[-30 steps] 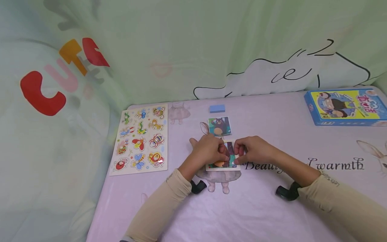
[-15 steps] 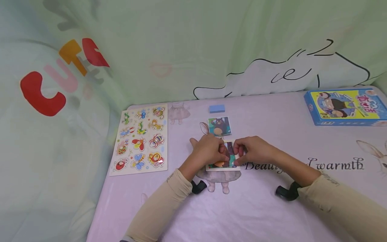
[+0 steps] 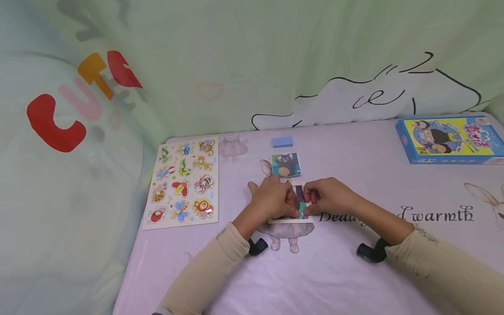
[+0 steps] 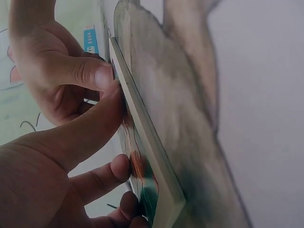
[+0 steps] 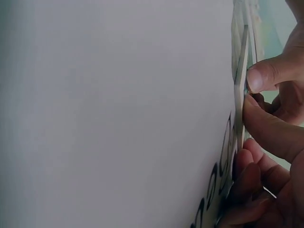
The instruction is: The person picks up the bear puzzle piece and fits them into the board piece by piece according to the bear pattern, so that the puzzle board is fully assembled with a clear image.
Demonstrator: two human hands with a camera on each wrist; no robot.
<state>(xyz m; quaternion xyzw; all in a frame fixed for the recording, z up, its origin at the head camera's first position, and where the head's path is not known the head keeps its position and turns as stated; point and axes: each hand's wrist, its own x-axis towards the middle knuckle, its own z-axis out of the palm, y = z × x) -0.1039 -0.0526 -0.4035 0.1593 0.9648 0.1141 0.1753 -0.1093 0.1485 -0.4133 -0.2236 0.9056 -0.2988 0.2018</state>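
A small jigsaw puzzle in a pale tray lies on the table in front of me, its bear picture partly hidden by my hands. My left hand covers its left side, thumb and fingertips pressed on the pieces. At the right edge my right hand grips the puzzle, thumb on the picture and fingers curled by the side. Both thumbs almost meet over the lower right part. In the left wrist view the tray's pale edge shows, with left fingertips on the picture. Just beyond lies a square bear card.
A blue block sits behind the card. To the left is a wooden insect puzzle board. A blue and yellow box stands at the back right. Green fabric hangs behind the table.
My left thumb has shifted slightly right and down across the puzzle, towards the right thumb. The right hand has barely moved, and the card and board stay in place.
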